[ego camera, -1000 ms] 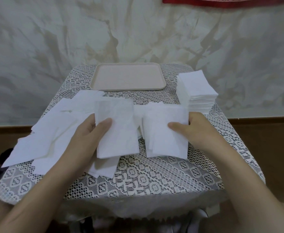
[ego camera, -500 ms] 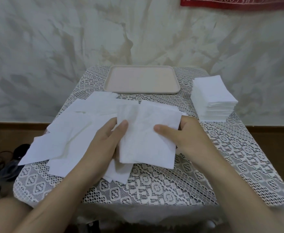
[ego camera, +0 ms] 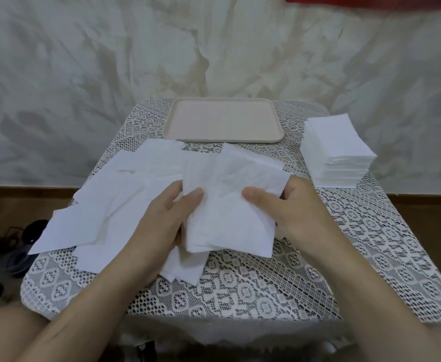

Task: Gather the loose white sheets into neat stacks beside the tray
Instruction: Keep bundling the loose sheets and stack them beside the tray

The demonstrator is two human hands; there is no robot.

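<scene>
A small bundle of white sheets (ego camera: 229,205) is held over the middle of the table. My left hand (ego camera: 162,220) grips its left edge, thumb on top. My right hand (ego camera: 292,212) grips its right edge the same way. Several loose white sheets (ego camera: 104,210) lie overlapping across the left half of the table, some hanging over its left edge. A neat stack of white sheets (ego camera: 336,150) stands at the right, beside the beige tray (ego camera: 274,138) at the back. A few more sheets (ego camera: 185,267) lie under the bundle, partly hidden.
The small table wears a white lace cloth (ego camera: 266,283). A pale wall stands close behind it. Dark cables and objects (ego camera: 13,244) lie on the floor to the left. The floor at the right is brown.
My two hands have come together, joining the sheets each held into one bundle. The view has shifted, so the table sits a little further right and lower.
</scene>
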